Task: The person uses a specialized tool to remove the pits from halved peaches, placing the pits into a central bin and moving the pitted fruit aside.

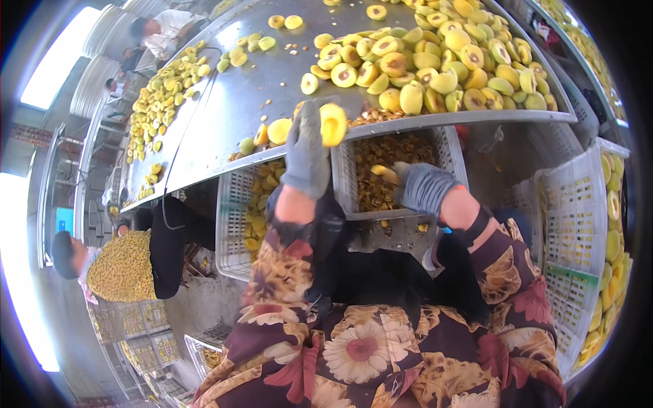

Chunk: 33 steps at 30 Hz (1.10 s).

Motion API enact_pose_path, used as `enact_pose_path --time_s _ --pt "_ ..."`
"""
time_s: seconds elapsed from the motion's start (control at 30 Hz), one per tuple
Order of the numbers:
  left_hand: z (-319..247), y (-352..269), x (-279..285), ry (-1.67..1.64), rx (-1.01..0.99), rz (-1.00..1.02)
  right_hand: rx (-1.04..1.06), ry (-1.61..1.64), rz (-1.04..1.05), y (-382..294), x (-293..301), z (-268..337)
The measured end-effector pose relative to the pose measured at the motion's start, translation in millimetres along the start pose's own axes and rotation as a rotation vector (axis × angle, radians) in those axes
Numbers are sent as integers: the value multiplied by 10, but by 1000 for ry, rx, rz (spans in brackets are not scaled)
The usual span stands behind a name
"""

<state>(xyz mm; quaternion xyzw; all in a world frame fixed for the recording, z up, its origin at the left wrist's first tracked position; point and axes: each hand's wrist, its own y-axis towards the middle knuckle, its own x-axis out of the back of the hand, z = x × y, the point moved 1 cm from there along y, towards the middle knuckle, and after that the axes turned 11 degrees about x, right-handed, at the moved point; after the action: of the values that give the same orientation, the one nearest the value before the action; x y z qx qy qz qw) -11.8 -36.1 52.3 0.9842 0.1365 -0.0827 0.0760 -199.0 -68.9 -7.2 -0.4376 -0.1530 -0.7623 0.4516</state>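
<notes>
My left hand [307, 148], in a grey work glove, holds a yellow peach half [333, 125] at the metal table's near edge. The half's cut face shows a hollow in the middle. My right hand [426, 186], also gloved, is lower, above a crate [451, 153] of brown pit and peel scraps [375, 188]. Its fingers are closed on a small yellow-orange piece [386, 174], blurred at the fingertips; I cannot tell exactly what it is. Beside my left hand, a few peach halves [279, 131] lie along the table rim.
A large heap of peach halves [438, 56] covers the far right of the metal table [245, 102]. Plastic crates stand below its edge [234, 224] and at my right [571, 229]. A co-worker [122, 265] sits at the left; another [168, 30] is farther back. A dark cable [186, 127] crosses the table.
</notes>
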Motion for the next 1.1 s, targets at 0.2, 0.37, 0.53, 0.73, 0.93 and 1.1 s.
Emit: enact_pose_path --time_s 0.2,0.37,0.53,0.73,0.93,1.1 --pt "-666 78 1193 1198 559 -173 -80 -50 -43 -53 74 135" --pt "-349 908 1197 1288 404 -90 -126 -47 40 107 -98 80" --pt "533 1656 1074 1396 157 -87 -122 -47 108 187 -204 26" --pt "833 1919 1011 1473 259 -5 -49 -57 109 240 -278 -12" --pt "432 1852 964 1744 455 135 -64 -70 107 262 -172 65" --pt "150 1352 727 416 398 -57 -44 -36 -146 241 -48 42"
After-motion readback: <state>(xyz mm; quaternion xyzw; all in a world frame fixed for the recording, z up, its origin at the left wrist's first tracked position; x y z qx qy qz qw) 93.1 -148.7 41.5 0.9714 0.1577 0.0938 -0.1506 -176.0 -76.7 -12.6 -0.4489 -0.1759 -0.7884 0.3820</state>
